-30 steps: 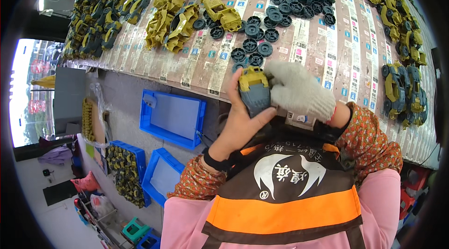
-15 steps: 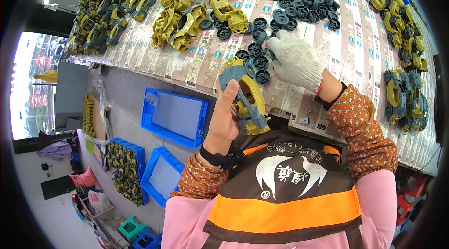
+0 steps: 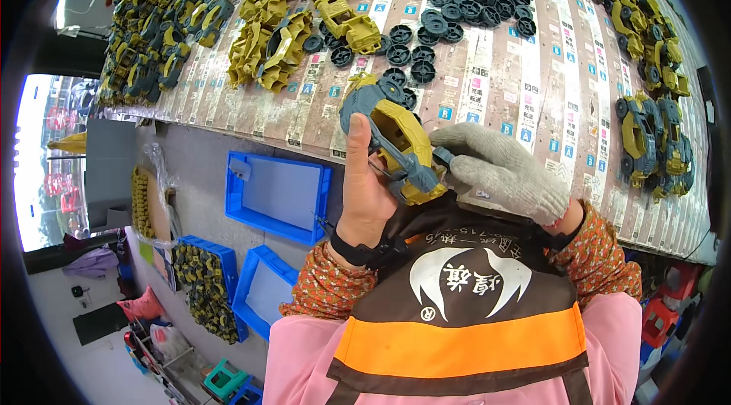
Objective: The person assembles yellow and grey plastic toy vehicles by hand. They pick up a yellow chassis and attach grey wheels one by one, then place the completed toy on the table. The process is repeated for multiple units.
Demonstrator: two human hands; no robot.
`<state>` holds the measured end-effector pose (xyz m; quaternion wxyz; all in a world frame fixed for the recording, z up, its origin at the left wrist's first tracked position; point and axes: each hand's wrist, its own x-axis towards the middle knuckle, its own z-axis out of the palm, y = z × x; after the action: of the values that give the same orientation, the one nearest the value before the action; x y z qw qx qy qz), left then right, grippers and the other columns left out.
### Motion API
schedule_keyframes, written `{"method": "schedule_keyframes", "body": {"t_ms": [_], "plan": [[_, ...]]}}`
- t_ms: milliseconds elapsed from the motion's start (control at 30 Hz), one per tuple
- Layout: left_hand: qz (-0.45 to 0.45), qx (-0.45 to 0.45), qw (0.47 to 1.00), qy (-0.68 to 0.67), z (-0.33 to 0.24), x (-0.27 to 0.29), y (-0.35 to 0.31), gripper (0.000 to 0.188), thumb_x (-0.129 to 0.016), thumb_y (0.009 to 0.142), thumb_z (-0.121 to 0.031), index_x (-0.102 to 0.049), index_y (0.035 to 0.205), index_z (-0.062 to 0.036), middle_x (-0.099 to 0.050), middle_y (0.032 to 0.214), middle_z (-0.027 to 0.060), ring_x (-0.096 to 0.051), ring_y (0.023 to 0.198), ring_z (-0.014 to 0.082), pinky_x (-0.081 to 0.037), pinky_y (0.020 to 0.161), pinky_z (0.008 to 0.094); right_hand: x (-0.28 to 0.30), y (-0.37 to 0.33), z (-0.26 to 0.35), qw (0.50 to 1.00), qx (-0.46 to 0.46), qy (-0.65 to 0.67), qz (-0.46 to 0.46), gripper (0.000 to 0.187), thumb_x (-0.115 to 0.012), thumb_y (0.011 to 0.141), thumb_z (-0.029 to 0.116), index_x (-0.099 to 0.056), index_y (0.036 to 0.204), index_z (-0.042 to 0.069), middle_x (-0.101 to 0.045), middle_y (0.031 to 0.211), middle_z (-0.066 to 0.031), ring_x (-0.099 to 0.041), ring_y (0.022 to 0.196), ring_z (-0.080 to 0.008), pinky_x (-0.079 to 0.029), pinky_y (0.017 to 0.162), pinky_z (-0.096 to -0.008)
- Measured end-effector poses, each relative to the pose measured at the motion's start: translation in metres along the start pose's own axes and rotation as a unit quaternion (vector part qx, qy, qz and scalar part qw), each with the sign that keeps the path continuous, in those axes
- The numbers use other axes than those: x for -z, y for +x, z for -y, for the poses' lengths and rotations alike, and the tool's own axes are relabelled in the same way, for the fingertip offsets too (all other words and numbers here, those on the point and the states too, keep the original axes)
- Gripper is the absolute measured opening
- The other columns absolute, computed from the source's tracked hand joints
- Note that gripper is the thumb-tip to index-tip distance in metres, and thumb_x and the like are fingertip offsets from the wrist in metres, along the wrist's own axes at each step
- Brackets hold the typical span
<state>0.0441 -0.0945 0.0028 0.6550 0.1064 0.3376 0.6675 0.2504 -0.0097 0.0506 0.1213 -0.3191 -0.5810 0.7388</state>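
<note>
Label-papered bench (image 3: 525,93) was strewn with toy-car shells and loose dark wheels (image 3: 426,20) at 12 o'clock. Your bare left hand (image 3: 364,196) was clamped round the yellow-and-grey toy car (image 3: 392,142), centre frame. Gloved right hand (image 3: 499,169) was pinching a wheel (image 3: 442,155) against its 3 o'clock side. Looked like wheel fitting; next needs a square push onto the axle.

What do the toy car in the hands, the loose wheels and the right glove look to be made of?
Toy car: moulded plastic, matte yellow and grey-blue, with crisp cast edges. Wheels: dark, probably plastic, with identical moulded spokes. Glove on right hand: knitted off-white fabric, likely cotton, weave visible. Left hand is bare.
</note>
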Motion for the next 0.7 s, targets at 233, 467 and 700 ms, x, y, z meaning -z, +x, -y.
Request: {"method": "schedule_keyframes", "body": {"t_ms": [233,467,700], "plan": [[-0.019,-0.046,0.998,0.045,0.009,-0.004,0.005,0.06,-0.059,0.105,-0.063,-0.06,0.128,-0.007,-0.071,0.107,0.0076,-0.073,0.095,0.0195,-0.064,0.081,0.0383,-0.008,-0.011,-0.018,0.997,0.007,0.056,-0.059,0.04,-0.062,0.105,0.015,-0.061,0.142,0.0,-0.072,0.104,-0.0059,-0.064,0.085,-0.0078,-0.053,0.073,-0.0239],[-0.091,-0.13,0.984,0.084,0.02,-0.007,0.009,0.071,-0.054,0.103,-0.071,-0.063,0.132,-0.0064,-0.074,0.113,0.0082,-0.074,0.098,0.0236,-0.062,0.09,0.0429,-0.016,-0.018,-0.018,0.993,-0.007,0.057,-0.106,0.043,-0.065,0.104,0.015,-0.06,0.143,-0.002,-0.076,0.104,-0.011,-0.072,0.084,-0.0147,-0.058,0.074,-0.0302],[-0.06,-0.232,0.957,0.165,0.021,-0.026,0.006,0.051,-0.047,0.114,-0.051,-0.058,0.137,-0.0066,-0.068,0.126,0.0057,-0.071,0.113,0.0206,-0.06,0.096,0.0396,-0.029,-0.029,-0.032,0.942,0.147,-0.234,-0.189,0.051,-0.06,0.096,0.005,-0.054,0.147,0.002,-0.072,0.099,-0.0305,-0.073,0.091,-0.0498,-0.058,0.077,-0.0527]]}}
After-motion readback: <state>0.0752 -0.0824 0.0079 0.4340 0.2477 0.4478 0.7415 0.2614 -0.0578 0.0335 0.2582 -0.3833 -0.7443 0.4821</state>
